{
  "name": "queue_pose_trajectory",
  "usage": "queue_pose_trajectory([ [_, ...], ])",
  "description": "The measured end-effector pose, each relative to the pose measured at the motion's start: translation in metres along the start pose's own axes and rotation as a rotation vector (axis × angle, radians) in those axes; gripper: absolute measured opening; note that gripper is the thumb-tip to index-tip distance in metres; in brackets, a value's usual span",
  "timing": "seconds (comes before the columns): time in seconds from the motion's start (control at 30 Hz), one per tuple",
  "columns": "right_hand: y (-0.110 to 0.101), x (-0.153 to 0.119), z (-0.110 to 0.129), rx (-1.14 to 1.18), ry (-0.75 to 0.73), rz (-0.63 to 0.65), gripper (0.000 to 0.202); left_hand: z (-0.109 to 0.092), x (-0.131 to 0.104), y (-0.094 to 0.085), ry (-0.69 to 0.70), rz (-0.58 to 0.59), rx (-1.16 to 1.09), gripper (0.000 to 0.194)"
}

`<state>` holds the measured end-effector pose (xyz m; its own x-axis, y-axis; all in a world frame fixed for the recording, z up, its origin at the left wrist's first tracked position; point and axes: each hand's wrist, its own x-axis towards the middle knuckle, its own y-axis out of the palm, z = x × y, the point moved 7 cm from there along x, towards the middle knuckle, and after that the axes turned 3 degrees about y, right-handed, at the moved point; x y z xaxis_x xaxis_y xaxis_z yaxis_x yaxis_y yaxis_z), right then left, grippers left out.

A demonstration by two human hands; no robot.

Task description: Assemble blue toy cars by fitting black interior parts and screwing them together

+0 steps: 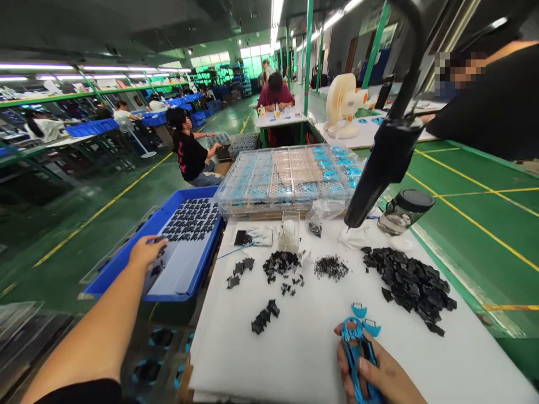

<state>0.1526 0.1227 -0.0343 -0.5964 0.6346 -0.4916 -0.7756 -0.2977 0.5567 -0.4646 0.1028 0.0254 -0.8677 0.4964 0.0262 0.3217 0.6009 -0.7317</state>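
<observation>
My left hand (145, 252) reaches over the blue tray (180, 296) at its left side. Its fingers are pinched together on a black plastic part (160, 240). Rows of similar black parts (191, 220) lie on a white sheet in that tray. At the table's front, my right hand (374, 365) is wrapped round a blue plastic housing (354, 348) with a round end and openings. Just beyond it lie two small blue curved pieces (359, 310). Left of the right hand, a short row of black parts (265, 317) rests on the white table (303, 348).
A black electric screwdriver (381, 163) hangs over the table. Around it are a heap of black parts (410, 286), tiny screws (331, 267), small black pieces (281, 264) and a lidded jar (405, 212). Clear trays (286, 174) stand behind. A person (191, 148) works beyond the tray.
</observation>
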Motion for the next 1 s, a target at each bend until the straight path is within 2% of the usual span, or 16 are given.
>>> queue_pose_trajectory([
  [0.13,0.011,-0.002,0.005,-0.012,0.017,0.109,0.056,-0.05,-0.047,-0.009,0.115,0.113,-0.209,0.041],
  [0.23,0.015,0.001,0.008,0.029,0.027,0.16,0.052,-0.095,-0.112,0.003,0.194,0.262,-0.324,0.045],
  [0.3,0.016,0.002,0.011,0.053,-0.006,0.169,0.049,-0.124,-0.172,0.03,0.205,0.469,-0.437,0.045],
  [0.37,0.016,0.002,0.014,0.068,-0.056,0.163,0.046,-0.148,-0.236,0.068,0.219,0.676,-0.407,0.044],
  [0.43,0.016,0.001,0.016,0.088,-0.101,0.139,0.044,-0.17,-0.294,0.11,0.349,0.848,-0.303,0.041],
  [0.5,0.014,-0.001,0.017,0.119,-0.141,0.088,0.043,-0.188,-0.339,0.145,0.574,0.914,-0.176,0.034],
  [0.57,0.011,-0.003,0.02,0.132,-0.17,0.022,0.042,-0.199,-0.369,0.169,0.801,0.896,-0.009,0.03],
  [0.67,0.005,-0.008,0.022,0.09,-0.171,-0.082,0.039,-0.203,-0.388,0.18,0.983,0.806,0.13,0.029],
  [0.77,0.001,-0.012,0.024,0.046,-0.147,-0.127,0.038,-0.201,-0.39,0.169,1.091,0.677,0.204,0.038],
  [0.87,-0.001,-0.014,0.024,0.024,-0.153,-0.113,0.039,-0.194,-0.387,0.153,1.17,0.546,0.25,0.047],
  [1.0,-0.003,-0.016,0.023,0.046,-0.17,-0.11,0.038,-0.191,-0.388,0.144,1.194,0.426,0.246,0.042],
])
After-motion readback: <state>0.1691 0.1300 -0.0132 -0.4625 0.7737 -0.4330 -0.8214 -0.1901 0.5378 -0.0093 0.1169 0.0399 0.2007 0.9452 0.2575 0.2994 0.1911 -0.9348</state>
